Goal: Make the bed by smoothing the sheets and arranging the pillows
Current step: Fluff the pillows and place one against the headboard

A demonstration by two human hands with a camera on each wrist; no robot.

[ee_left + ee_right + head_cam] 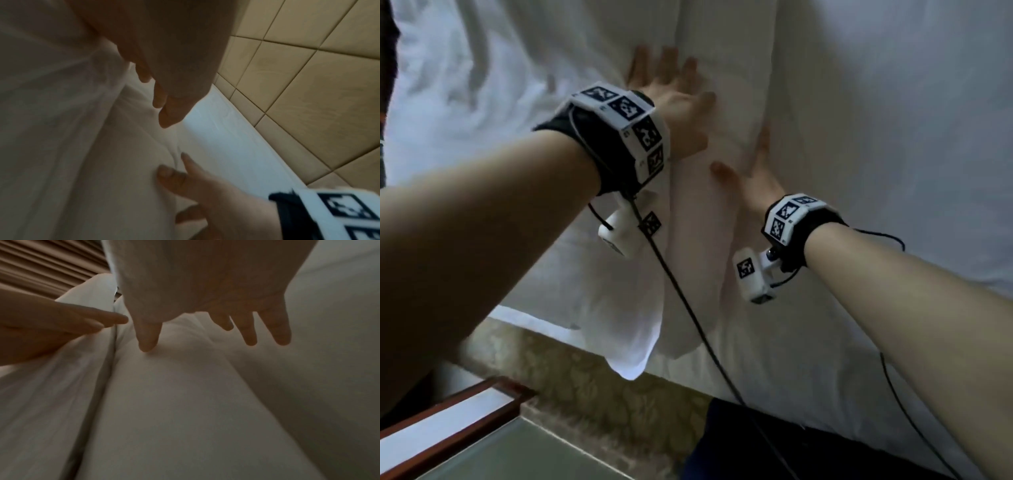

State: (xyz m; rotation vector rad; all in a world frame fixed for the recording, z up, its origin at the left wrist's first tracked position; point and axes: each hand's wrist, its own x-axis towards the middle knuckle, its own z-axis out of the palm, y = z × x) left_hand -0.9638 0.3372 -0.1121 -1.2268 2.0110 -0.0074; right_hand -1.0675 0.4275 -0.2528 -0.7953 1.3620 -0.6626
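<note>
left grip spreading flat, fingers straight, pressing on the white pillow | right grip lying open, fingers straight, against the pillow's right side | pillow lying on the bed near its edge, beside a second pillow | wooden nightstand sitting below

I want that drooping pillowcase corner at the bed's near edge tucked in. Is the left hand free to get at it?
Probably yes: the left hand lies open on the pillow, holding nothing, and nothing covers the corner.
</note>
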